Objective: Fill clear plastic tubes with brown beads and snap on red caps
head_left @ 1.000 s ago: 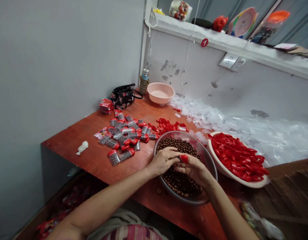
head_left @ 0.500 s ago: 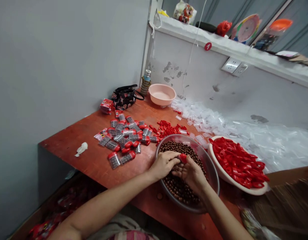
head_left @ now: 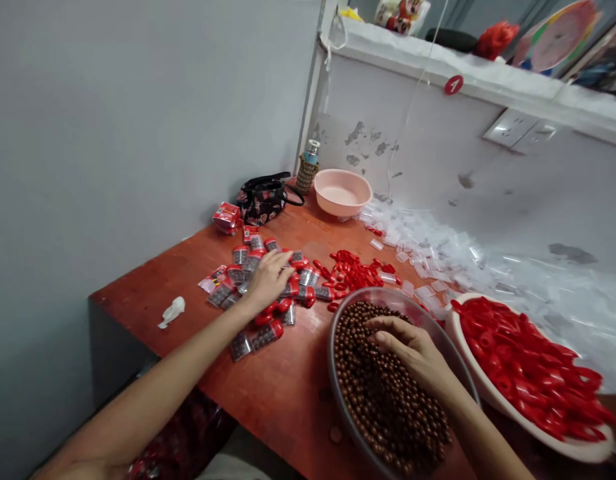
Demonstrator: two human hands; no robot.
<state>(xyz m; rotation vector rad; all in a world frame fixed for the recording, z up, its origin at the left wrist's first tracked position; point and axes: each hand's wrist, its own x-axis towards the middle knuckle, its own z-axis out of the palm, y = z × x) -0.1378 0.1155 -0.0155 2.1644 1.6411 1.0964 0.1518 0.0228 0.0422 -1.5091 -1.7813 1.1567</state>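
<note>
My left hand [head_left: 271, 277] reaches over a pile of small clear containers [head_left: 267, 335] with red caps and dark balls inside. Its fingers are stretched out and apart, and I see nothing held in them; the containers directly beneath are hidden. My right hand [head_left: 411, 347] hovers over a metal bowl [head_left: 335, 373] of shiny brown balls [head_left: 373, 380]. The thumb and fingers of that hand are curved and apart, with nothing visible between them. Loose red caps [head_left: 358, 272] lie behind the bowl.
A white basin [head_left: 543, 437] heaped with red plastic caps stands at the right. Clear empty containers [head_left: 428, 247] spread along the wall. Further back are a pink basin [head_left: 341, 193], a black floral bag [head_left: 262, 200] and a bottle [head_left: 311, 160]. Crumpled tissue [head_left: 173, 311] lies at left.
Both hands were together over the bowl with a red-capped container. My left hand has moved left to the container pile; my right has stayed over the bowl and come apart from it.
</note>
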